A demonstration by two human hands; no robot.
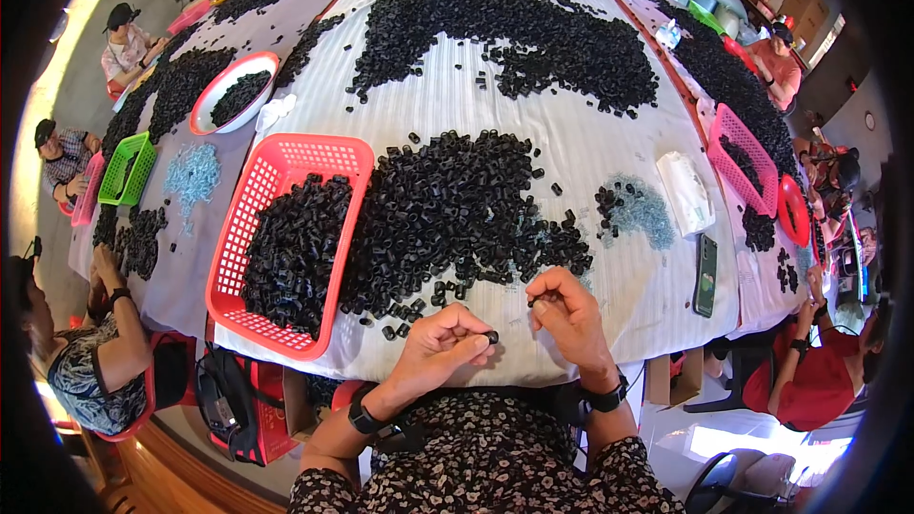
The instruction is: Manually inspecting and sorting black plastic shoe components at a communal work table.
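Near the table's front edge my left hand [436, 350] pinches a small black cylindrical plastic piece [492, 336] between thumb and forefinger. To its right, my right hand [573, 317] is closed in a pinch; a bit of something dark shows at its fingertips, too small to name. The two hands are apart. Just beyond them spreads a heap of the same black pieces [447, 200], with some clear bluish bits mixed in at its right side. A red perforated basket [362, 157], well filled with black pieces, stands left of the heap.
Clear bluish scraps [645, 219] lie right of the heap, beside a white packet [685, 192] and a dark phone [705, 274]. A larger black heap [581, 57] covers the far table. Left stands a red-rimmed basin [206, 107]. Several people sit around the tables.
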